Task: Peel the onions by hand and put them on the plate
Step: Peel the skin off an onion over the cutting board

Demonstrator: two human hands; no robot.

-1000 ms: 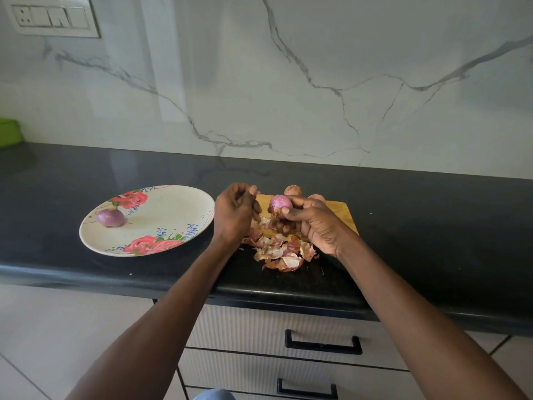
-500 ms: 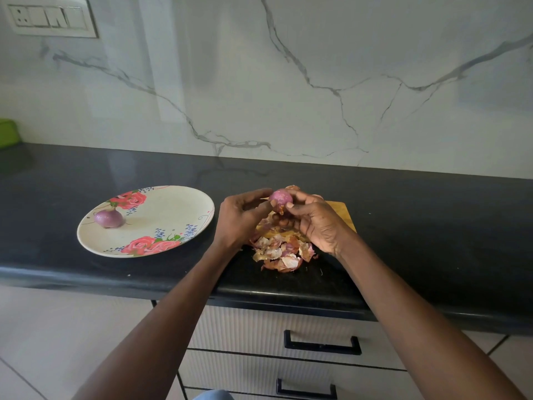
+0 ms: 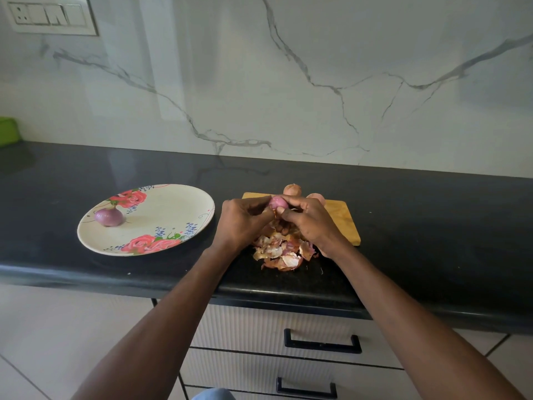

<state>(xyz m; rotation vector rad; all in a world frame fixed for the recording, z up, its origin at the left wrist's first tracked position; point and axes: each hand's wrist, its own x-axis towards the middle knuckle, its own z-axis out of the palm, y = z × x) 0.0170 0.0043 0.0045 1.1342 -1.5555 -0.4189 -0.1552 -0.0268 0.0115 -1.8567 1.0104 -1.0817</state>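
Gripping a small purple-pink onion (image 3: pixel 278 202) between them, the left hand (image 3: pixel 245 223) and right hand (image 3: pixel 307 220) meet above the wooden cutting board (image 3: pixel 343 223), fingers curled onto the bulb. It looks light, firm and slick where bared, so hold its sides and pinch loose skin at an end. Brittle papery peels (image 3: pixel 281 252) lie at 6 o'clock of the hands. At 9 o'clock, a peeled purple onion (image 3: pixel 109 217) sits on the round floral plate (image 3: pixel 161 215). Two brown unpeeled onions (image 3: pixel 292 189) wait at 12 o'clock.
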